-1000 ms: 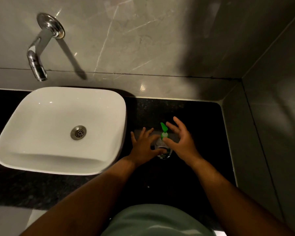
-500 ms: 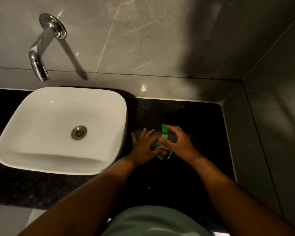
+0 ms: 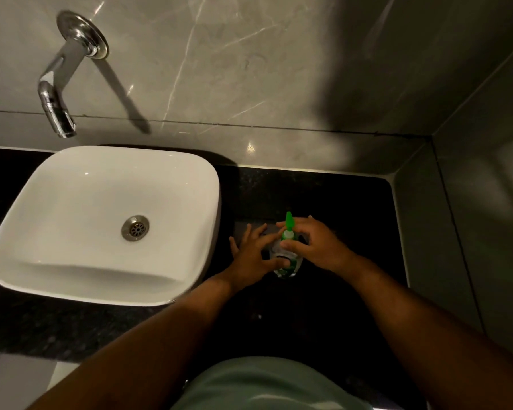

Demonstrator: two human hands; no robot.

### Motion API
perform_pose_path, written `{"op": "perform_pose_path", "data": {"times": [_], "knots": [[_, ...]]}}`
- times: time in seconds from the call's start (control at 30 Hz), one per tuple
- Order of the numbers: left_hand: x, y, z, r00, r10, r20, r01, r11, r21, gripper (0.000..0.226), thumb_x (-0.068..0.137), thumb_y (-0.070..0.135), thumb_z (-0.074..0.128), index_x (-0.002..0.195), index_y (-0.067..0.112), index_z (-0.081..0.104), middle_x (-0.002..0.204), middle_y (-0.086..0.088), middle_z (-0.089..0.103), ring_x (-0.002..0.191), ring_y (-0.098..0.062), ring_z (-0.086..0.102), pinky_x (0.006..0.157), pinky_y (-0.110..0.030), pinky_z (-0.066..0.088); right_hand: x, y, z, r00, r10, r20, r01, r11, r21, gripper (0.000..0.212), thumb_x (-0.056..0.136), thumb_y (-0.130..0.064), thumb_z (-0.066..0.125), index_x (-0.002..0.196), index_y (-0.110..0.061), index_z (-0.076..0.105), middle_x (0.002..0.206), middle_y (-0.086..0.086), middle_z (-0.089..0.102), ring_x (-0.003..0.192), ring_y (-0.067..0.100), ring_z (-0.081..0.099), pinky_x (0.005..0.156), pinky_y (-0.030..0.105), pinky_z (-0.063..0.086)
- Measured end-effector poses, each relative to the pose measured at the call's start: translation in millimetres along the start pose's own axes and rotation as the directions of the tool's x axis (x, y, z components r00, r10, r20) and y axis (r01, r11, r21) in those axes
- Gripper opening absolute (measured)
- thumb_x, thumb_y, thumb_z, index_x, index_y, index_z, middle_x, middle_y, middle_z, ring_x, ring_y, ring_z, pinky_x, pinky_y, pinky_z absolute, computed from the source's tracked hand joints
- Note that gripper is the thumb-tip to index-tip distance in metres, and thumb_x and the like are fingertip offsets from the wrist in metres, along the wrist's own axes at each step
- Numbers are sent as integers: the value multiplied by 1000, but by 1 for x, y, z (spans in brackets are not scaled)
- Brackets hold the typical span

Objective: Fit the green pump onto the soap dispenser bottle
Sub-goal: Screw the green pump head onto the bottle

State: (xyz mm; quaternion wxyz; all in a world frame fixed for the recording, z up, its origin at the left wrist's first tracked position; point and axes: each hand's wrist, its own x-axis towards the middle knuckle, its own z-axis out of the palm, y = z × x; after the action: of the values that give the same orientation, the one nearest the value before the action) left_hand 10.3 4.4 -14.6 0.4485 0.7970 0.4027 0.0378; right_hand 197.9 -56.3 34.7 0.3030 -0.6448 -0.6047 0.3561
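The clear soap dispenser bottle (image 3: 285, 261) stands upright on the black counter (image 3: 353, 208), just right of the basin. The green pump (image 3: 288, 225) sits on its neck, nozzle pointing toward the back wall. My left hand (image 3: 253, 255) grips the bottle's body from the left, thumb across its front. My right hand (image 3: 317, 247) closes around the pump's collar from the right, fingers curled over the top and thumb pressed below the collar. Much of the bottle is hidden between the two hands.
A white basin (image 3: 57, 261) with a metal drain (image 3: 135, 227) fills the left of the counter. A chrome tap (image 3: 57, 113) sticks out of the grey marble wall above it. A side wall (image 3: 471, 232) closes the counter on the right.
My right hand went from open beside the pump to closed around its collar. The left hand stays on the bottle. The pump's nozzle now points straighter at the wall.
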Motion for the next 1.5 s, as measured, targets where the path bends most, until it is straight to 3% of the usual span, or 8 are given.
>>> {"op": "perform_pose_path", "data": {"times": [0.23, 0.63, 0.8, 0.97, 1.17, 1.3, 1.4, 1.5], "knots": [[-11, -4, 18, 984, 28, -173, -23, 999, 34, 59, 69, 79, 53, 122, 56, 42, 155, 5, 22, 140, -3, -9, 101, -52, -26, -16, -5, 25, 974, 24, -227, -32, 999, -33, 36, 80, -41, 66, 109, -20, 72, 128, 1, 65, 129, 3, 34, 112, 43, 7], [-23, 12, 19, 927, 115, -357, -9, 958, 286, 64, 76, 64, 38, 123, 25, 57, 155, -9, 26, 145, -25, -4, 102, -48, -28, -26, -18, 55, 879, -7, -476, -130, 959, -253, 38, 82, -47, 64, 107, -19, 71, 118, 1, 71, 128, 18, 51, 112, 57, 15], [-19, 6, 15, 937, 127, -325, -38, 962, 269, 62, 73, 67, 39, 121, 32, 56, 156, -6, 25, 145, -23, -4, 106, -52, -20, -36, -23, 50, 904, 107, -414, -176, 976, -131, 58, 74, -50, 70, 122, -16, 65, 134, 4, 61, 134, 23, 44, 113, 52, 20], [-16, 4, 19, 964, 93, -249, -21, 961, 277, 65, 75, 71, 53, 131, 37, 50, 154, -2, 28, 145, -22, 2, 108, -56, -13, -62, -25, 21, 936, 203, -289, -260, 950, -175, 99, 71, -48, 77, 150, -16, 26, 158, 5, 28, 145, 22, 23, 118, 46, 14], [-18, 7, 25, 952, 74, -298, -13, 980, 201, 62, 75, 63, 66, 129, 37, 51, 148, 2, 39, 143, -20, 13, 110, -56, -6, -59, -55, -22, 993, -112, -25, 82, 847, -525, 59, 86, -21, 59, 143, -21, 44, 152, 1, 40, 136, 24, 40, 110, 44, 37], [-17, 6, 24, 954, 85, -286, -30, 982, 189, 61, 74, 67, 64, 127, 40, 52, 147, 1, 39, 143, -20, 12, 108, -57, -9, -35, -82, -37, 987, -8, 162, 133, 610, -781, 58, 82, -36, 66, 137, -27, 50, 149, -1, 44, 129, 28, 46, 100, 39, 45], [-13, 4, 22, 955, 93, -283, -30, 976, 217, 61, 72, 70, 62, 126, 42, 53, 146, 0, 40, 143, -21, 11, 107, -58, -11, -22, -104, -42, 978, 9, 207, 181, 450, -875, 34, 87, -35, 58, 119, -25, 63, 128, 4, 56, 111, 30, 53, 85, 41, 51], [-9, 5, 22, 961, 71, -266, 5, 962, 274, 61, 71, 71, 60, 125, 43, 52, 146, 0, 39, 143, -23, 10, 107, -62, -9, -15, -122, -45, 974, 135, 184, 112, 419, -901, 28, 87, -42, 58, 99, -18, 69, 105, 6, 62, 97, 28, 57, 75, 40, 53]]}}
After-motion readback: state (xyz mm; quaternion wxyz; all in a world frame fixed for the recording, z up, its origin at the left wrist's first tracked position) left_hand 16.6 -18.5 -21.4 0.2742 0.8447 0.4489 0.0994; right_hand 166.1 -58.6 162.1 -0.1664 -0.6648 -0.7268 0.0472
